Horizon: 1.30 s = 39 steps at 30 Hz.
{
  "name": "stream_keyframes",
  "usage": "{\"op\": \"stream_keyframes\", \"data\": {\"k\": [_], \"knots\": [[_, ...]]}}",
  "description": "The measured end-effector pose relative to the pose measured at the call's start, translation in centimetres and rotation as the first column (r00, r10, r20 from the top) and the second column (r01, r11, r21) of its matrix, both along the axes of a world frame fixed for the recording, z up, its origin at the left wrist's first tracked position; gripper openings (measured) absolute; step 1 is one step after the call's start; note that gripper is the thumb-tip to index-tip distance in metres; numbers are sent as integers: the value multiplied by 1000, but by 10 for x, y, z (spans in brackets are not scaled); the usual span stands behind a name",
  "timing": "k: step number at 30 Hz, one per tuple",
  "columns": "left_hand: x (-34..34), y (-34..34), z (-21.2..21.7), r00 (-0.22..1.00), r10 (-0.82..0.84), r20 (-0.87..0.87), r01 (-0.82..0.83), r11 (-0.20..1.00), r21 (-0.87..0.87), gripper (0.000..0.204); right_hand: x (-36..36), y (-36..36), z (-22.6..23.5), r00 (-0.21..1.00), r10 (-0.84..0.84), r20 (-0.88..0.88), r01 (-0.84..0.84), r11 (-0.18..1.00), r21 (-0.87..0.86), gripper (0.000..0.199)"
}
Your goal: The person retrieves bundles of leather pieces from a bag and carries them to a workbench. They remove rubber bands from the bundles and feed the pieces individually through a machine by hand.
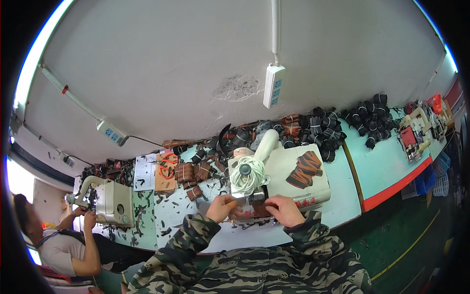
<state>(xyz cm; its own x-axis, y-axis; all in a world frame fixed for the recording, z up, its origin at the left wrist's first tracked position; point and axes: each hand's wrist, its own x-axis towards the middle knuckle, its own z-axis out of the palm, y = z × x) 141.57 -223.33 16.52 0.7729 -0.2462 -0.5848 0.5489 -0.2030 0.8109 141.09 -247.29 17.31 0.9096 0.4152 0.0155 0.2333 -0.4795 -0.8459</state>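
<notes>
A cream-coloured bench machine (293,161) with a curved arm stands before me, and a coil of pale cord (248,175) hangs over its front. My left hand (222,208) is at the left of the machine's dark working head (257,195), thumb and fingers drawn together; the fingertips are partly smeared and anything in them is hidden. At the right of the head, my right hand (285,210) pinches the edge of a small brown leather-like piece (261,210). On the machine's flat top lies a fanned stack of brown and black strips (305,170).
Bundles of black strips (325,130) and brown strips (184,172) crowd the table behind. Orange-handled scissors (168,171) rest on cardboard. At the left, a person (68,245) works at another machine (111,203). A power strip (274,86) hangs on the wall.
</notes>
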Motion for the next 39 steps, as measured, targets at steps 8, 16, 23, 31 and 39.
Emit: {"op": "stream_keyframes", "data": {"k": [8,16,23,31,39], "knots": [[20,-20,-11,992,-127,-7,127,991,34,21,7,15,-2,992,33,123,-40,997,60,18],[-15,-22,14,964,-235,-123,241,970,39,19,-5,-30,18,952,-252,171,253,967,16,19],[-28,-110,32,848,-214,485,139,973,185,42,5,-62,11,626,-282,728,375,926,36,26],[9,-143,5,655,-352,669,-87,844,529,77,4,-80,-18,751,-88,655,238,960,-144,38],[17,-166,-20,396,-358,846,-104,898,428,52,112,-152,50,923,-307,-231,165,859,-484,45]]}}
